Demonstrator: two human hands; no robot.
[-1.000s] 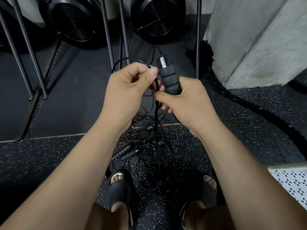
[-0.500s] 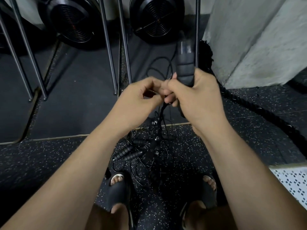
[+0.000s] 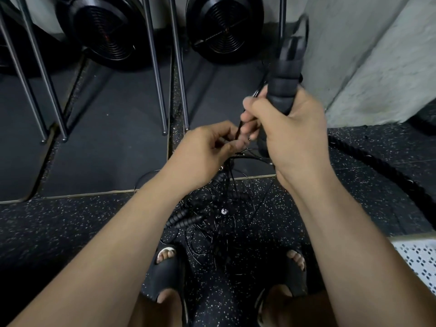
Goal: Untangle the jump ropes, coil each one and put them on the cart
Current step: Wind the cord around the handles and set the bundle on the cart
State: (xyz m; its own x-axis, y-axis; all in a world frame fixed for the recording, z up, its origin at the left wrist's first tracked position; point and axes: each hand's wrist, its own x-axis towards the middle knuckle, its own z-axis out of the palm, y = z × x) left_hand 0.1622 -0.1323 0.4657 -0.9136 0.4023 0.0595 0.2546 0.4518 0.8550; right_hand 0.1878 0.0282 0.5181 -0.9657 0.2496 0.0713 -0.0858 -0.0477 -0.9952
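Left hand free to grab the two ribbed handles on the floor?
Probably not yet: left hand pinches a cord beside the right hand. The ribbed handles lie below it in the tangle, unobstructed once it lets go.

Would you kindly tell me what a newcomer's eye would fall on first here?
The right hand, raised at centre right, grips a ribbed black handle, while the left hand just below pinches a thin cord. Beneath them a tangle of jump ropes lies on the speckled floor before the feet. A thick black rope lies along the floor at right.
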